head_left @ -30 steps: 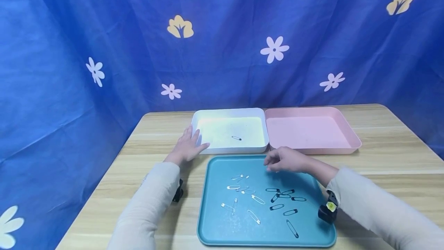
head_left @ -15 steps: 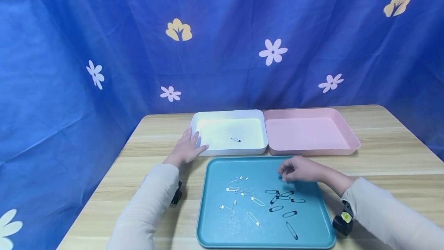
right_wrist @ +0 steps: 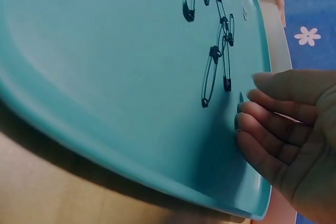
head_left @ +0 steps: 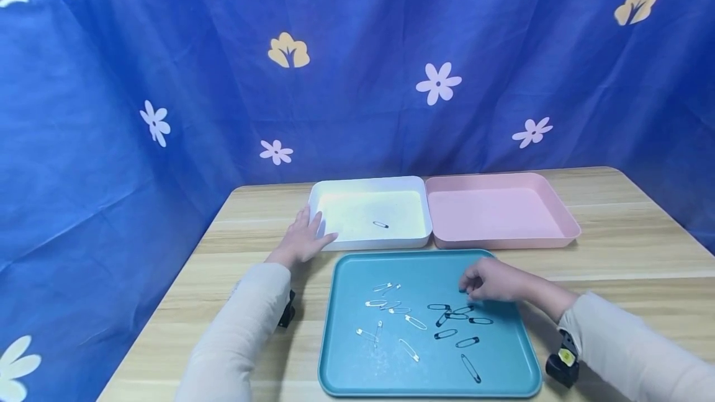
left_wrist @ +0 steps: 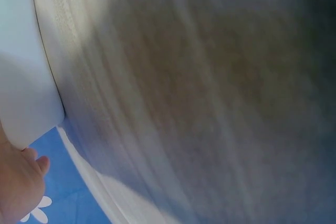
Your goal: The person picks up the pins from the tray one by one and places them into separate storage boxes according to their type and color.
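A blue curtain (head_left: 357,110) with pale flowers hangs beyond the tray, the widest thing in view. The wooden table (head_left: 625,265) spreads under the tray and out past it on both sides. The blue-green tray (head_left: 430,384) itself lies flat at the near part of the table. Just beyond the tray's far edge, toward its right, sits a shallow pink box (head_left: 499,206); beside that, beyond the tray's far edge toward its left, is a white box (head_left: 352,203).

The right hand (head_left: 494,281) is over the far right part of the tray, its fingers loosely bent, with nothing to be seen between thumb and fingertips. The left hand (head_left: 301,241) is off the tray's far left corner, fingers spread and relaxed against the white box's wall, grasping nothing.

Safety pins are the smallest things. The dark pins (right_wrist: 227,84) lie scattered on the right half of the tray; the nearest ones are just beside the right hand's fingertips, on the tray's nearer side, and the right wrist view shows a gap between them. The light pins (head_left: 408,317) lie on the left half of the tray, farther from that hand. One dark pin (head_left: 385,226) lies beyond the tray, inside the white box.
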{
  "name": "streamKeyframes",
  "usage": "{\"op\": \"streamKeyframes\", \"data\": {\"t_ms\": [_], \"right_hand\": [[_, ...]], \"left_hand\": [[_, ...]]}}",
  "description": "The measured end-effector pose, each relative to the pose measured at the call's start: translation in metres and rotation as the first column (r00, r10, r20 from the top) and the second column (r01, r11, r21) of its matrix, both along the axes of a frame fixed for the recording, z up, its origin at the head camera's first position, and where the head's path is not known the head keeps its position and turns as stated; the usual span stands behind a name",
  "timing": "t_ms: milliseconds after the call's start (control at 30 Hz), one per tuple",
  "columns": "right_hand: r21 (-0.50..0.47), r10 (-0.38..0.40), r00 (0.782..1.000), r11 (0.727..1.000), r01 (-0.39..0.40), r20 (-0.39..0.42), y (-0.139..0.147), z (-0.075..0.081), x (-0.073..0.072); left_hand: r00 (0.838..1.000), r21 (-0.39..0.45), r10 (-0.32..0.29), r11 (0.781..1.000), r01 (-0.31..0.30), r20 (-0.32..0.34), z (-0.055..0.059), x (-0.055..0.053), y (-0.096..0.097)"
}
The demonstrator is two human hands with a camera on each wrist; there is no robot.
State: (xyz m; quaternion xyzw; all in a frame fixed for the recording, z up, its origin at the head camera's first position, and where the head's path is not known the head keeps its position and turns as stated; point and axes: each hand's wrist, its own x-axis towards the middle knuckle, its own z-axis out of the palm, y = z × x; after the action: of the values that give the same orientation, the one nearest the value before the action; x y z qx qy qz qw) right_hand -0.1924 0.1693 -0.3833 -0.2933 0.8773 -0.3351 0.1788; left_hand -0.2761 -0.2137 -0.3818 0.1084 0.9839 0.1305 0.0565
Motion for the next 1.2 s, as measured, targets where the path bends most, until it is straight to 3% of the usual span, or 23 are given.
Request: {"op": "streamKeyframes", "data": {"t_ms": [400,800,1200], "right_hand": [[0.116,0.005,0.994,0.993,0.007,-0.105,-0.011,-0.004,0.008],[0.147,-0.004,0.997,0.989,0.016,-0.081,-0.014,-0.004,0.009],[0.083,0.012,1.0,0.996,-0.01,-0.021,-0.01,-0.003,0.01]], "left_hand": [[1.0,-0.003,0.001,1.0,-0.001,0.0,-0.001,0.0,0.0],[1.0,-0.002,0.0,1.0,0.0,-0.01,-0.001,0.0,0.001],[1.0,-0.012,-0.002,1.0,0.002,-0.009,-0.003,-0.003,-0.001]]}}
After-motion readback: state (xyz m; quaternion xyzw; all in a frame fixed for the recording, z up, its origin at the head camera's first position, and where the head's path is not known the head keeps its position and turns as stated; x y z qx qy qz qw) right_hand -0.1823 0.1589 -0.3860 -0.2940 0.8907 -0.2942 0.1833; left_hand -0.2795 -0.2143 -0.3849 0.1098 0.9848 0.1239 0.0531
